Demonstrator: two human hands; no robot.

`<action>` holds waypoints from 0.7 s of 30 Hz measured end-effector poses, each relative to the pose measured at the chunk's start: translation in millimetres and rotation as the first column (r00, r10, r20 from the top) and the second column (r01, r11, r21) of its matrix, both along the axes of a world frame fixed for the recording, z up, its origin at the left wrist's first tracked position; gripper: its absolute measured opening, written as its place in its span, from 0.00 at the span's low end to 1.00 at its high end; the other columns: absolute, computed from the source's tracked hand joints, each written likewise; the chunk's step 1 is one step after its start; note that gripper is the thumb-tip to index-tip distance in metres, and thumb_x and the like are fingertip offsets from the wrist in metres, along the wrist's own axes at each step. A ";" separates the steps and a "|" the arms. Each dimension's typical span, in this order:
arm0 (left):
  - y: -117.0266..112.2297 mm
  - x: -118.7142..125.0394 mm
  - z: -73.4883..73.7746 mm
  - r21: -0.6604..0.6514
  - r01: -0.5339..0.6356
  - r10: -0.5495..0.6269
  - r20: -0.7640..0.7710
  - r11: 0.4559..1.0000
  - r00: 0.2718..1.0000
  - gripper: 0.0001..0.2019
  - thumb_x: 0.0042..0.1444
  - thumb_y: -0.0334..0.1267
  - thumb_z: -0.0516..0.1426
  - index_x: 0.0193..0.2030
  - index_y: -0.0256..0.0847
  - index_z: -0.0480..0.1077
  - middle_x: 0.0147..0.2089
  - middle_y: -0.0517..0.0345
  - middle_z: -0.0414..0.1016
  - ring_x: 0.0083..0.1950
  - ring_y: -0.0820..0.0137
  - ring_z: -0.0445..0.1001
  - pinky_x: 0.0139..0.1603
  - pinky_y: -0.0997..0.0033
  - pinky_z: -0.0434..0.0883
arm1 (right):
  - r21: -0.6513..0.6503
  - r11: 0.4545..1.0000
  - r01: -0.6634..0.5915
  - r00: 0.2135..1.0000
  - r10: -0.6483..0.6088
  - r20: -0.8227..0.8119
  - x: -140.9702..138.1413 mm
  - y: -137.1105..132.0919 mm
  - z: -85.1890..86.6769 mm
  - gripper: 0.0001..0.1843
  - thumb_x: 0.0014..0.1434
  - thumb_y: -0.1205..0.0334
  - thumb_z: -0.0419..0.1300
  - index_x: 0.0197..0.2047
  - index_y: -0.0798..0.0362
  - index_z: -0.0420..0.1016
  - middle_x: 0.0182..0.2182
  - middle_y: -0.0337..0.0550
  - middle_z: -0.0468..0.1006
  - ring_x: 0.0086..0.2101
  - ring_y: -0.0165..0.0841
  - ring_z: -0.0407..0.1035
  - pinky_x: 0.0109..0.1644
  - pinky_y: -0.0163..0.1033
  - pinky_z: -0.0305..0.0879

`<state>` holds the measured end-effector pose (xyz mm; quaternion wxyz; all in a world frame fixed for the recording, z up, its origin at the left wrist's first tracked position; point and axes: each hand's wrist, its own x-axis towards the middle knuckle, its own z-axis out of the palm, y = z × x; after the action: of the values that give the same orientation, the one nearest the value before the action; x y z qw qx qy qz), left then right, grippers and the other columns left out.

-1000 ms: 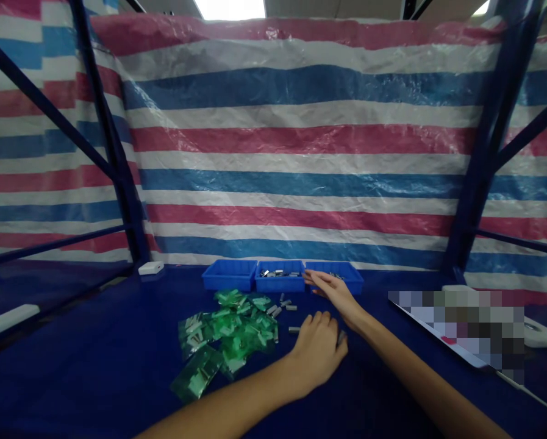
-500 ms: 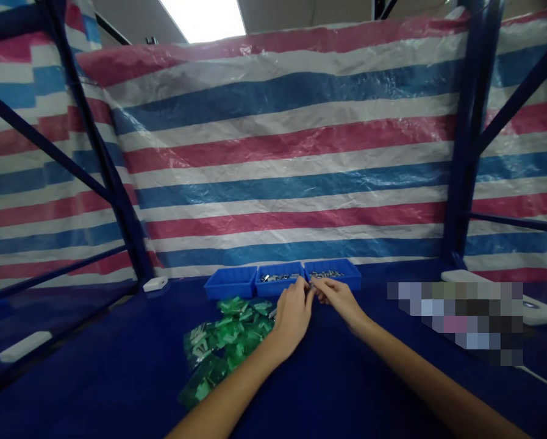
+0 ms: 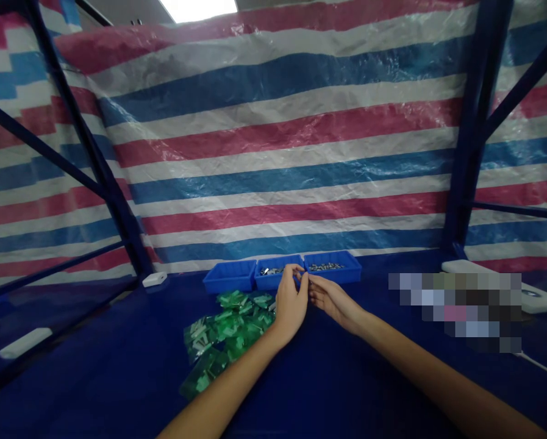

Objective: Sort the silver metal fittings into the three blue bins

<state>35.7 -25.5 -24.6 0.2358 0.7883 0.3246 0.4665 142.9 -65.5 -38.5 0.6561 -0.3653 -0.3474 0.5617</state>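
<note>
My left hand (image 3: 290, 300) and my right hand (image 3: 328, 298) meet fingertip to fingertip just in front of three small blue bins (image 3: 281, 272) at the back of the blue-covered table (image 3: 117, 366). Both hands are pinched together on something too small to make out. The middle bin (image 3: 273, 274) and the right bin (image 3: 332, 268) hold small metal parts; the left bin (image 3: 230, 277) looks empty. A heap of small green plastic bags (image 3: 225, 332) lies to the left of my left hand.
A striped red, white and blue tarp (image 3: 277, 140) walls the back. Dark blue frame posts (image 3: 468, 152) stand at both sides. White flat boxes (image 3: 154, 279) lie at the left, and a blurred device with a white block (image 3: 536, 302) at the right.
My left hand rose from the table near the loose metal parts and came up to meet my right hand at the bins. The camera tilted a little.
</note>
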 end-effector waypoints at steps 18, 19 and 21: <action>-53.6 4.5 -11.6 0.266 0.329 -0.093 -0.633 0.906 0.768 0.11 0.55 0.42 0.50 0.28 0.39 0.65 0.32 0.57 0.72 0.38 0.66 0.70 0.43 0.62 0.65 | 0.087 0.898 0.431 0.808 -0.427 0.406 30.5 17.7 -5.7 0.19 0.36 0.51 0.68 0.29 0.56 0.77 0.20 0.37 0.72 0.21 0.26 0.61 0.27 0.34 0.58; -54.3 6.0 -17.2 0.237 0.354 -0.113 -0.667 0.905 0.736 0.10 0.53 0.42 0.51 0.26 0.38 0.65 0.31 0.57 0.71 0.37 0.66 0.70 0.40 0.64 0.65 | 0.110 0.894 0.434 0.786 -0.435 0.439 31.0 18.0 -5.3 0.18 0.36 0.52 0.68 0.29 0.56 0.77 0.20 0.38 0.73 0.21 0.26 0.61 0.27 0.34 0.58; -55.1 8.7 -26.1 0.202 0.396 -0.152 -0.698 0.896 0.700 0.10 0.51 0.42 0.52 0.25 0.38 0.65 0.30 0.57 0.71 0.36 0.66 0.70 0.37 0.66 0.65 | 0.133 0.893 0.430 0.751 -0.435 0.497 31.3 17.8 -4.8 0.18 0.38 0.52 0.67 0.29 0.57 0.78 0.20 0.39 0.74 0.20 0.26 0.62 0.27 0.34 0.59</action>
<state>44.4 -80.7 -50.7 0.0334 0.9699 0.1793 0.1612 174.2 -47.6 -43.3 0.6528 -0.5686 -0.4184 0.2746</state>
